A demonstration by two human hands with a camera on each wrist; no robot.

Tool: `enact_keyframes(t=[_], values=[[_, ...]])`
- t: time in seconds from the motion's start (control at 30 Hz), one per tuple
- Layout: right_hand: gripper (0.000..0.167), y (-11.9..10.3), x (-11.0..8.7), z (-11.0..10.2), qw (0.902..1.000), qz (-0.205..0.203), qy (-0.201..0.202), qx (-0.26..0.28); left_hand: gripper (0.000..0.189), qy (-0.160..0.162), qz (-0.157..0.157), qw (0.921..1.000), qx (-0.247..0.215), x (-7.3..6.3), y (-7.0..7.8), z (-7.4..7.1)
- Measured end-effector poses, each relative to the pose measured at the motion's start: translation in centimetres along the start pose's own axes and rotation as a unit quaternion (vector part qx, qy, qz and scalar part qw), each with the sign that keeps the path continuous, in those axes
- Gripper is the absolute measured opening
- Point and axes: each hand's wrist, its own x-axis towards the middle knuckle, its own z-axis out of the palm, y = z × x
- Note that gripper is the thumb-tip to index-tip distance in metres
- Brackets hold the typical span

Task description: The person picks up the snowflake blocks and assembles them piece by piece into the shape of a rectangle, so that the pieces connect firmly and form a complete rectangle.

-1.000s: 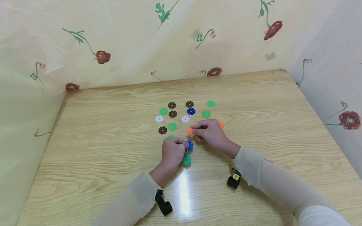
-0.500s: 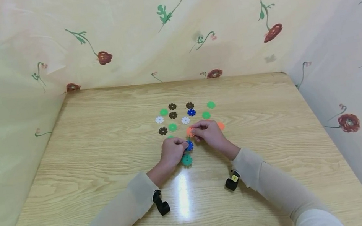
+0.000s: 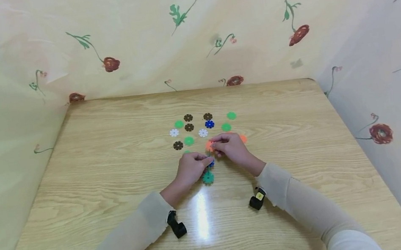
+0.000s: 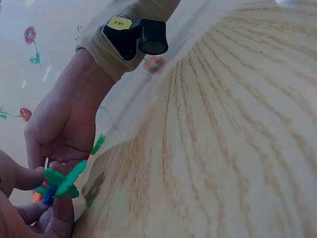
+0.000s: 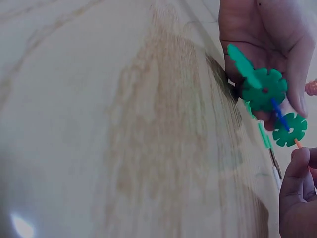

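Observation:
Both hands work on a small chain of notched plastic discs above the table. My left hand (image 3: 190, 169) pinches the chain at its blue disc (image 3: 211, 163), its thumb partly covering it. A teal-green disc (image 3: 208, 178) hangs from the near end; in the right wrist view, another green disc (image 5: 242, 64) crosses it at an angle. The blue disc stands edge-on between that pair and a further green disc (image 5: 290, 130). My right hand (image 3: 232, 149) pinches an orange disc (image 3: 209, 146), whose edge meets the further green disc; how deep it sits I cannot tell.
Loose discs lie flat on the table (image 3: 117, 188) beyond the hands: brown (image 3: 178, 145), white (image 3: 203, 133), blue (image 3: 209, 124) and light green (image 3: 226, 127). Orange discs (image 3: 243, 138) lie partly behind the right hand. Flower-patterned cloth (image 3: 135, 44) encloses the back and sides.
The left thumb has slid a little to the right and covers more of the blue disc. The right hand keeps its pinch on the orange disc almost unmoved. The head view shifts slightly.

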Motion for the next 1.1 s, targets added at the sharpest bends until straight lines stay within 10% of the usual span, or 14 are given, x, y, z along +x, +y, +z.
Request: enact_keyframes(t=[1.1], values=[[0.022, 0.25, -0.12, -0.26, 0.9992, 0.038, 0.002, -0.01, 0.015, 0.009, 0.06, 0.9981, 0.01, -0.19, -0.35, 0.3]])
